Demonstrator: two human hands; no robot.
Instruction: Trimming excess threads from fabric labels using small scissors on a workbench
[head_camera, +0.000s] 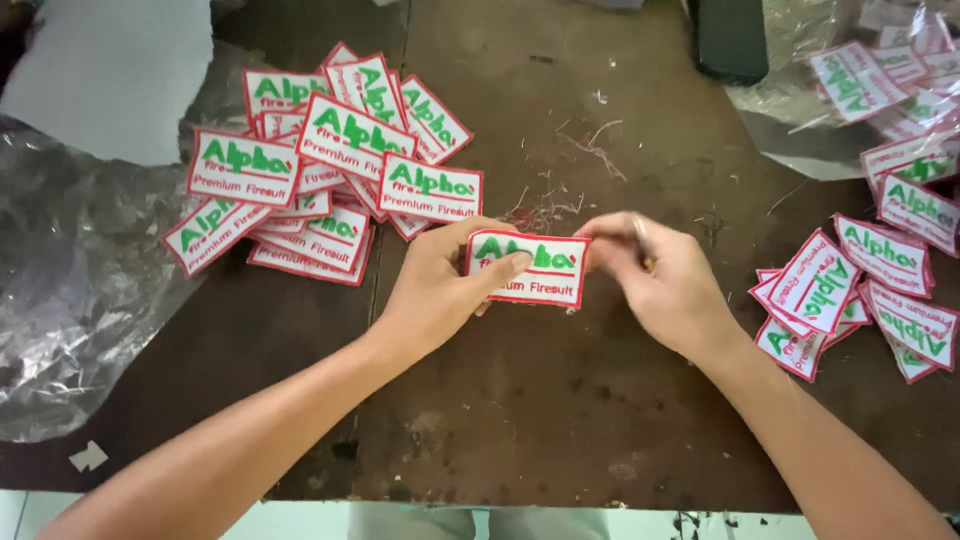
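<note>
You pinch a white, red-bordered patch (528, 268) between your left hand (440, 285) and right hand (665, 285), held above the brown table (520, 420) for close inspection, patch piles (320, 170) alongside.

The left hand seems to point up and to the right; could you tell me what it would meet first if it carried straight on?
The left hand already touches the held patch; beyond it probably lie loose threads on the table.

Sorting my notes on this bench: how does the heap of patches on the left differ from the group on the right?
The left pile is larger and heaped, near crumpled plastic film; the right pile is smaller and looser, near a clear bag of patches. Both hold white rectangular patches with red borders and green lettering on the wooden table.
</note>
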